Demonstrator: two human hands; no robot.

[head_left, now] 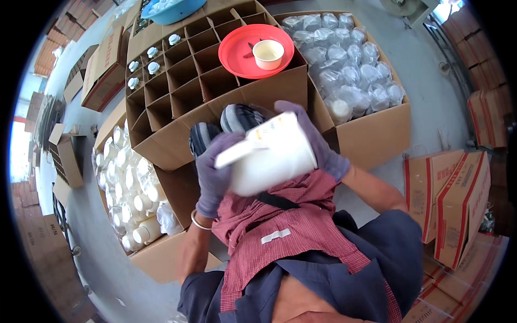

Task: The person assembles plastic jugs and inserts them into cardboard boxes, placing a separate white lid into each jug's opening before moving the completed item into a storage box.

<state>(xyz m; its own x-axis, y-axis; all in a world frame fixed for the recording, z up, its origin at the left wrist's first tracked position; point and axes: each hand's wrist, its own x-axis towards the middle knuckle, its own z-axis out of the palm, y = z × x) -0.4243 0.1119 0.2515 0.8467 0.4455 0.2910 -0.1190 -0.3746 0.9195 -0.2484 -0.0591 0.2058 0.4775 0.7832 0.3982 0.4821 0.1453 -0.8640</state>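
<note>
Both the left hand and the right hand hold the white container, and should probably press evenly, keeping it steady over the red apron.

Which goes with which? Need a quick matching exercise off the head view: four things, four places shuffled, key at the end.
Things
1. White container
2. Cream cup
3. Red dish
4. Clear-wrapped items

Places
A. In the open carton at the right
B. Inside the red dish
C. Between the gloved left hand and the gloved right hand
D. Resting on top of the divided carton

Pairs: 1-C, 2-B, 3-D, 4-A
</note>
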